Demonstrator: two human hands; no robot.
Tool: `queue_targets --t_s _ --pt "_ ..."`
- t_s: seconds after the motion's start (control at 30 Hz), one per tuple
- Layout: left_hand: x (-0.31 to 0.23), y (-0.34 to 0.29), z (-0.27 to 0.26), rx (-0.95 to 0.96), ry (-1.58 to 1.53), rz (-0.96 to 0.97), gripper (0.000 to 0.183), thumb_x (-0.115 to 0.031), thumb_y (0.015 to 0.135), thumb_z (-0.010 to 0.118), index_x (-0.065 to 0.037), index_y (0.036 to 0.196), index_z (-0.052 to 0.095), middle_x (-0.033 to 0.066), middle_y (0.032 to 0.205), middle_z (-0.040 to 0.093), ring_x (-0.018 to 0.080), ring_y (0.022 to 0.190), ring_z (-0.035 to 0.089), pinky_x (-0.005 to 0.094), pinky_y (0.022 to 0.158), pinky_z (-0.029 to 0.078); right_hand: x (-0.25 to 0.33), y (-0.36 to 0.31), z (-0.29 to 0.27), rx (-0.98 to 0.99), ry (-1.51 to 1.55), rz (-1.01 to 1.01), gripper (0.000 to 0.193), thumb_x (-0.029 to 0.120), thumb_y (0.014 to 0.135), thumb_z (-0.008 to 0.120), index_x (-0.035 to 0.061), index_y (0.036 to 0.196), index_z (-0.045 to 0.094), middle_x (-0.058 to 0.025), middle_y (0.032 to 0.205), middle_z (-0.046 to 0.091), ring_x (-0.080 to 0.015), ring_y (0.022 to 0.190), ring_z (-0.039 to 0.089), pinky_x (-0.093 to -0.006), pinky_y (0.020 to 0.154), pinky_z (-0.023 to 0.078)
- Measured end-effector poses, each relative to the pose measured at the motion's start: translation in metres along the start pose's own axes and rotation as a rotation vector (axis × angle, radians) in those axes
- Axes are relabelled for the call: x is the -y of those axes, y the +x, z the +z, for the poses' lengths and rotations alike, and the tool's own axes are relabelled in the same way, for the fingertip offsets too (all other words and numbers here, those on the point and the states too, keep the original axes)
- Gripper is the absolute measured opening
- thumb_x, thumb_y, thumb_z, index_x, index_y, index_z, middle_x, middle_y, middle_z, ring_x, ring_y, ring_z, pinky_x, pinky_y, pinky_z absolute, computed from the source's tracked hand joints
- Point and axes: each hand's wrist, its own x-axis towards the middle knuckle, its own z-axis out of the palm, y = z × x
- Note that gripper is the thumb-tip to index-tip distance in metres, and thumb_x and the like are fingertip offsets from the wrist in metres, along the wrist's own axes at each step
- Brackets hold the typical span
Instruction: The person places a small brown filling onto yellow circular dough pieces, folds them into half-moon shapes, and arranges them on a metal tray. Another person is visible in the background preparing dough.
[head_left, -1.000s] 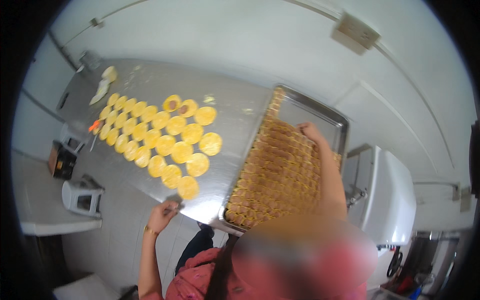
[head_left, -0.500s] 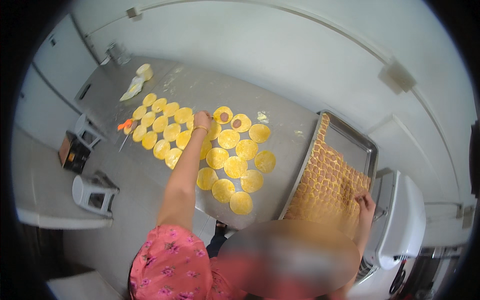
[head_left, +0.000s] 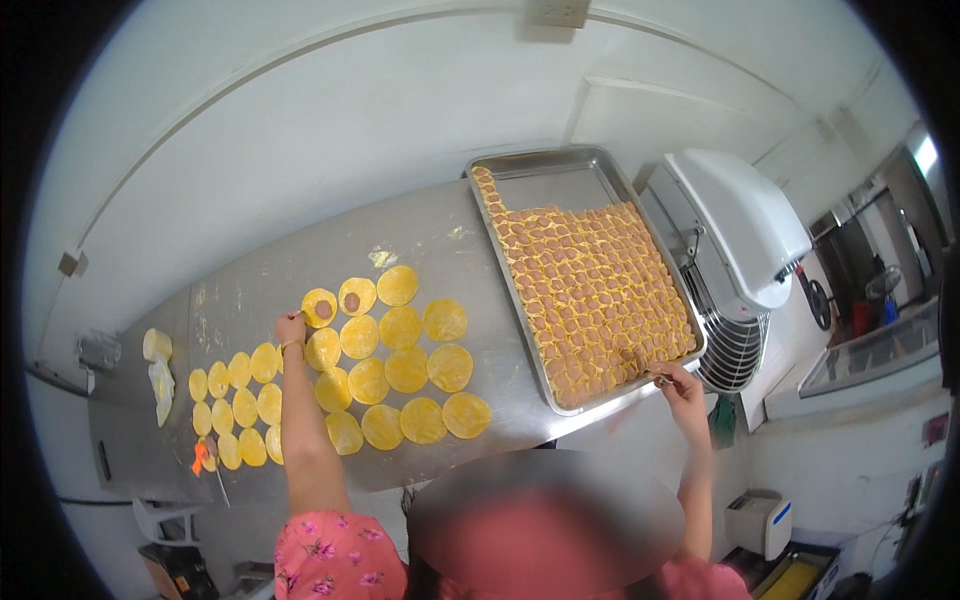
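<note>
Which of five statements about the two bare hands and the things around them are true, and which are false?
1. The bare left hand is among the flat yellow rounds. True.
2. The bare right hand is at the far end of the rectangular silver metal tray. False: the right hand is at its near right corner.
3. Brown round pieces lie on two flat yellow rounds near the left hand. True.
4. The rounded white machine stands left of the tray. False: the machine is on its right.
5. Bare metal shows at the tray's far end. True.
</note>
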Motion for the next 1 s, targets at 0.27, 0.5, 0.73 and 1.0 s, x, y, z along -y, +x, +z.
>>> queue_targets --t_s 0.27,0.5,0.73,1.0 --pt "0.008 0.011 0.01 0.137 0.062 0.01 0.024 -0.02 0.076 0.062 -0.002 0.09 0.064 0.0122 0.081 0.066 0.0208 0.076 0.063 0.0321 0.067 0.049 0.013 -0.035 0.031 0.048 0.104 0.126 0.027 -0.006 0.085 0.045 -0.0016 0.109 0.057 -0.0114 0.083 0.062 -0.0145 0.06 0.058 -0.027 0.052 0.047" --pt "0.012 0.016 0.014 0.267 -1.247 -0.502 0.032 -0.017 0.089 0.047 -0.001 0.117 0.05 0.0128 0.116 0.056 0.0246 0.106 0.057 0.0372 0.083 0.051 0.024 -0.01 0.039 0.029 -0.082 0.095 0.019 -0.001 0.086 0.047 -0.0028 0.1 0.059 -0.0073 0.082 0.062 -0.013 0.066 0.058 -0.0258 0.06 0.047" --pt "-0.007 -0.027 -0.035 0.216 -1.569 -0.522 0.031 -0.016 0.094 0.041 0.001 0.119 0.047 0.0137 0.122 0.054 0.0252 0.109 0.056 0.039 0.093 0.047 0.028 0.12 0.026 0.187 -0.237 -0.056 0.016 0.005 0.084 0.054 -0.0018 0.095 0.062 -0.0058 0.087 0.064 -0.0129 0.083 0.057 -0.0286 0.077 0.045" --pt "0.018 -0.189 -0.12 0.17 -1.589 -0.441 0.033 -0.017 0.095 0.042 0.001 0.124 0.047 0.01 0.125 0.054 0.0222 0.117 0.05 0.0345 0.101 0.039 -0.01 0.342 0.049 0.211 -0.442 -0.14 0.037 -0.008 0.079 0.047 -0.0005 0.112 0.06 -0.0061 0.095 0.065 -0.0136 0.086 0.058 -0.0272 0.075 0.048"
